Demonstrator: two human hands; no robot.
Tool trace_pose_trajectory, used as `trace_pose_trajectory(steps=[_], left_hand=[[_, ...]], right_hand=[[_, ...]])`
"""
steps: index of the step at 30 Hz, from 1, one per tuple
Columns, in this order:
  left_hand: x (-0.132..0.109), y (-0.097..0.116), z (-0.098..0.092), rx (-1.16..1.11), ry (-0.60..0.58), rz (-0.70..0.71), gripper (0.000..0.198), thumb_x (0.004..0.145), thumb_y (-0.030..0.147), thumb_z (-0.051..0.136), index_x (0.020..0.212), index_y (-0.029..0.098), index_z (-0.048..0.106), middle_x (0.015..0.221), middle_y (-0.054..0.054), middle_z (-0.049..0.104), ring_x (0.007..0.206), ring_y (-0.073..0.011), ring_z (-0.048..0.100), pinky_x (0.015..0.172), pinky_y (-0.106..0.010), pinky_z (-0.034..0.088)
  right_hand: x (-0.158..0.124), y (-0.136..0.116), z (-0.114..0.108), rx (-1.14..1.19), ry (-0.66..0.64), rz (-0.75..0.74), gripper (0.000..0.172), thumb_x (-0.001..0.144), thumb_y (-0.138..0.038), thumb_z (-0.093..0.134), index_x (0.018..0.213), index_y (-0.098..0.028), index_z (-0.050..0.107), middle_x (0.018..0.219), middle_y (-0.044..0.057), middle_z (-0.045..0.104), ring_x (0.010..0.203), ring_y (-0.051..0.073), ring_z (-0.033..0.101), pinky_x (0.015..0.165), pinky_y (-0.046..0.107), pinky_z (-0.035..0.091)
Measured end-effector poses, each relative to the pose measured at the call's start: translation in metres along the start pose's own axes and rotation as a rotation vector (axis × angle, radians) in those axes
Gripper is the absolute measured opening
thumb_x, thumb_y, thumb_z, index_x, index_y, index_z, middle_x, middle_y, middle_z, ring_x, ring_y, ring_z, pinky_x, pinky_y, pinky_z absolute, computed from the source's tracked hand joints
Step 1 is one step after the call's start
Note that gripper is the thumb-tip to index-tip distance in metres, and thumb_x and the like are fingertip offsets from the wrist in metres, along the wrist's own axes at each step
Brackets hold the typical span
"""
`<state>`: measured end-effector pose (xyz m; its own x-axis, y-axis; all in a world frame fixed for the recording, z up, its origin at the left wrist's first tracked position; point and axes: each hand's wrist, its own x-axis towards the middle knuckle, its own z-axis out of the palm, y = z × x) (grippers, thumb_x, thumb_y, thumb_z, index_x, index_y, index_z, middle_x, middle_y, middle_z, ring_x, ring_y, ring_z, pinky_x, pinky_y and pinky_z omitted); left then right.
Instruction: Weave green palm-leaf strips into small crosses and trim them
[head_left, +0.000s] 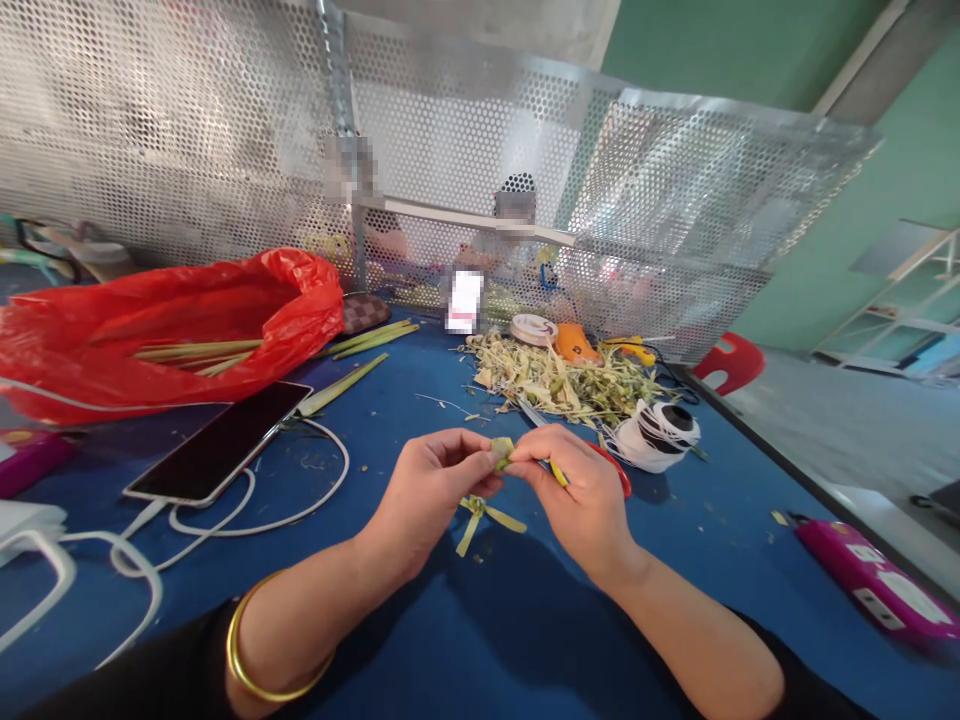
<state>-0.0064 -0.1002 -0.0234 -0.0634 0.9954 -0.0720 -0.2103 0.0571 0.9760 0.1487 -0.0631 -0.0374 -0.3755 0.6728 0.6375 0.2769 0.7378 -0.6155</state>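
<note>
Both hands meet over the blue table (465,640) and pinch one small folded piece of green leaf (501,452). My left hand (435,485) grips its left side with closed fingers. My right hand (577,490) pinches its right side. A red-handled pair of scissors (611,465) shows just behind the right hand; whether the hand holds it I cannot tell. Loose yellow-green leaf strips (484,520) hang or lie just below the hands.
A red plastic bag (172,320) with long leaf stalks lies at the left. A phone (221,440) on a white cable sits near it. A heap of leaf scraps (562,380), a thread spool (664,430) and a magenta case (874,580) are to the right. Perforated metal screens stand behind.
</note>
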Motion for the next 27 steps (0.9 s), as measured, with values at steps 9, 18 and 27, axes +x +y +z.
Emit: trace_pose_trajectory(steps=[9, 18, 27], left_hand=[[0.0011, 0.0009, -0.004, 0.268, -0.04, 0.186, 0.014, 0.075, 0.027, 0.063, 0.076, 0.016, 0.071, 0.068, -0.003, 0.07, 0.064, -0.0143, 0.062, 0.063, -0.022, 0.048], [-0.0025, -0.0029, -0.0033, 0.347, -0.096, 0.233, 0.019, 0.077, 0.028, 0.059, 0.083, 0.018, 0.074, 0.078, -0.004, 0.072, 0.075, -0.0189, 0.066, 0.071, -0.026, 0.051], [0.0003, -0.0005, -0.0047, 0.376, -0.071, 0.206, 0.016, 0.076, 0.029, 0.061, 0.071, 0.016, 0.068, 0.063, -0.002, 0.064, 0.061, -0.0127, 0.056, 0.058, -0.021, 0.045]], right_hand=[[0.0003, -0.0054, 0.004, 0.342, 0.038, 0.359, 0.009, 0.078, -0.02, 0.064, 0.085, -0.021, 0.059, 0.07, -0.001, 0.063, 0.063, 0.014, 0.062, 0.063, 0.027, 0.052], [0.0032, -0.0079, 0.0003, 0.243, -0.011, 0.344, 0.012, 0.082, -0.025, 0.06, 0.071, -0.019, 0.058, 0.061, -0.002, 0.059, 0.056, 0.012, 0.058, 0.055, 0.024, 0.048], [0.0061, -0.0053, -0.0011, 0.282, -0.068, 0.309, 0.006, 0.08, -0.02, 0.061, 0.074, -0.019, 0.062, 0.067, -0.001, 0.061, 0.063, 0.013, 0.058, 0.062, 0.025, 0.048]])
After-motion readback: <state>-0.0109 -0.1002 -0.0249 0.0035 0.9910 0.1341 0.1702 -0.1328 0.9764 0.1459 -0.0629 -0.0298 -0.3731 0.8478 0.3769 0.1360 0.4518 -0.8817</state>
